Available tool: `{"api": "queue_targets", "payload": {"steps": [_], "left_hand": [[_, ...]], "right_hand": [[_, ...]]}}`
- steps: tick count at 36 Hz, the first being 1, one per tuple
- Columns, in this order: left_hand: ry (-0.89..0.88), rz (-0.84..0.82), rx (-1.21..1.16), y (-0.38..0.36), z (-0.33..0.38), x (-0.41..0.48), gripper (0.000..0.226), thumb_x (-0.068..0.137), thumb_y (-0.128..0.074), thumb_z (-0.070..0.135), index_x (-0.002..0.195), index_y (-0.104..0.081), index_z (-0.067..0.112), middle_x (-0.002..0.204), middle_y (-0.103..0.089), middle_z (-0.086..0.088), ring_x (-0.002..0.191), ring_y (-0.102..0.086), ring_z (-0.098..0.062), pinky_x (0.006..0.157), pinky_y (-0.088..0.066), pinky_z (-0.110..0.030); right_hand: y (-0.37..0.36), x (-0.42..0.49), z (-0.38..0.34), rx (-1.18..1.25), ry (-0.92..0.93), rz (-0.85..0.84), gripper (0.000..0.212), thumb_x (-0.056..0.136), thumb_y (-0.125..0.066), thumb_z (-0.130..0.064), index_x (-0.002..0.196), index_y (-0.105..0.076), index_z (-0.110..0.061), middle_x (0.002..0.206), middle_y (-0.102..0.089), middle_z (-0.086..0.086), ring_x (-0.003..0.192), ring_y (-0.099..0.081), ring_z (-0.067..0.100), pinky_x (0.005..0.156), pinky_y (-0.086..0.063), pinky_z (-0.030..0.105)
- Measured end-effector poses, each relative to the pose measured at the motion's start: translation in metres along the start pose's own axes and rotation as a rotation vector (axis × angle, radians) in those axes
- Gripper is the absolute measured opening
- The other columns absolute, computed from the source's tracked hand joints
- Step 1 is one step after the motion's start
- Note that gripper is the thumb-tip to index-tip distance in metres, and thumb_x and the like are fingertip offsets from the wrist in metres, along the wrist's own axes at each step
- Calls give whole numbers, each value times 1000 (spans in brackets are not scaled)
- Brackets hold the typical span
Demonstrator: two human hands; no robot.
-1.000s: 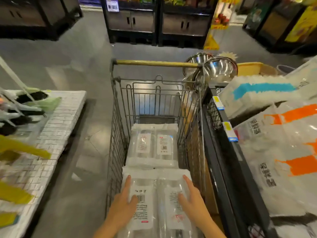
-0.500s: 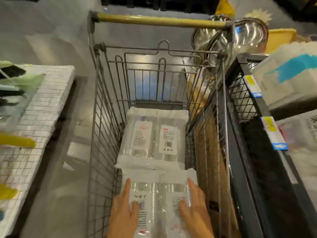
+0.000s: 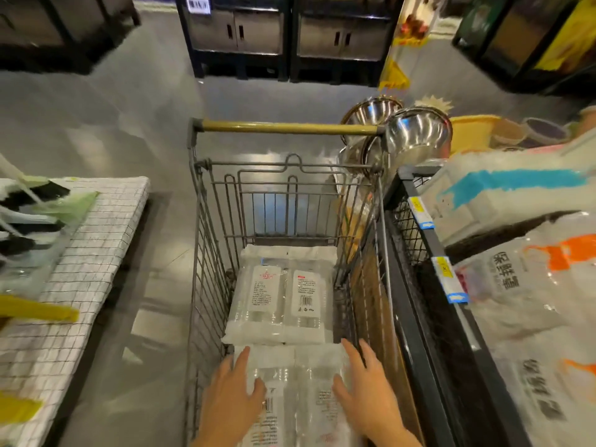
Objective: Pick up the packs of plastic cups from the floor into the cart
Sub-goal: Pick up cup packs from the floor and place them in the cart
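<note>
A wire shopping cart (image 3: 209,285) with a brass-coloured handle (image 3: 283,127) stands in front of me. On its bottom at the far end lies a clear pack of plastic cups (image 3: 280,298) with white labels. A second pack of cups (image 3: 300,382) lies just in front of it, at the near end. My left hand (image 3: 229,398) rests on that pack's left side and my right hand (image 3: 367,388) on its right side. The fingers of both are stretched along its edges and the thumbs lie on top, so both hands hold it.
A low table with a checked cloth (image 3: 80,269) and brushes stands left of the cart. A black shelf (image 3: 419,317) with white bagged goods presses against the cart's right side. Steel bowls (image 3: 416,137) hang by the handle. A yellow floor sign (image 3: 395,75) and dark cabinets (image 3: 238,33) stand beyond.
The near pack has gone down from above the far pack to the cart's bottom. Both hands have slid outward from its top to its sides.
</note>
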State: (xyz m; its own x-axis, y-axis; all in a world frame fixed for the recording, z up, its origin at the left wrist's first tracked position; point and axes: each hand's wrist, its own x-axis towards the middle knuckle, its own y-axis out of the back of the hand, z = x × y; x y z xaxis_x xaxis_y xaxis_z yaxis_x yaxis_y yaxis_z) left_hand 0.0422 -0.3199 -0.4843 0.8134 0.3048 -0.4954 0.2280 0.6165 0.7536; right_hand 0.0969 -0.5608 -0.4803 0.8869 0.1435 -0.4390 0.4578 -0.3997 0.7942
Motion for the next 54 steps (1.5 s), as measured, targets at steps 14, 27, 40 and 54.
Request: {"api": "queue_targets", "payload": {"steps": [14, 27, 40, 54], "left_hand": [[-469, 209, 298, 208, 176, -91, 49, 91, -46, 47, 137, -49, 29, 135, -53, 5, 124, -49, -18, 104, -40, -36], [-617, 278, 363, 279, 245, -180, 48, 92, -49, 46, 138, -50, 28, 139, -52, 1, 124, -52, -20, 103, -45, -39], [-878, 220, 422, 300, 278, -207, 42, 89, -48, 51, 124, -57, 31, 123, -58, 5, 109, -56, -18, 95, -50, -40], [-1350, -8, 515, 260, 290, -273, 44, 87, -51, 56, 128, -52, 39, 133, -54, 11, 119, -50, -11, 105, -40, -33]], "right_hand": [[242, -56, -97, -370, 368, 260, 45, 92, -47, -48, 131, -52, -26, 121, -57, -2, 112, -56, 24, 89, -47, 38], [343, -128, -133, -368, 470, 371, 34, 92, -50, -46, 120, -58, -29, 105, -63, -7, 92, -60, 13, 82, -54, 33], [359, -208, -128, -298, 241, 494, 33, 95, -53, -43, 124, -57, -28, 121, -62, -4, 107, -58, 18, 94, -48, 32], [302, -371, -101, -223, -268, 619, 46, 96, -49, -52, 136, -51, -32, 136, -57, -5, 123, -52, 19, 92, -42, 30]]}}
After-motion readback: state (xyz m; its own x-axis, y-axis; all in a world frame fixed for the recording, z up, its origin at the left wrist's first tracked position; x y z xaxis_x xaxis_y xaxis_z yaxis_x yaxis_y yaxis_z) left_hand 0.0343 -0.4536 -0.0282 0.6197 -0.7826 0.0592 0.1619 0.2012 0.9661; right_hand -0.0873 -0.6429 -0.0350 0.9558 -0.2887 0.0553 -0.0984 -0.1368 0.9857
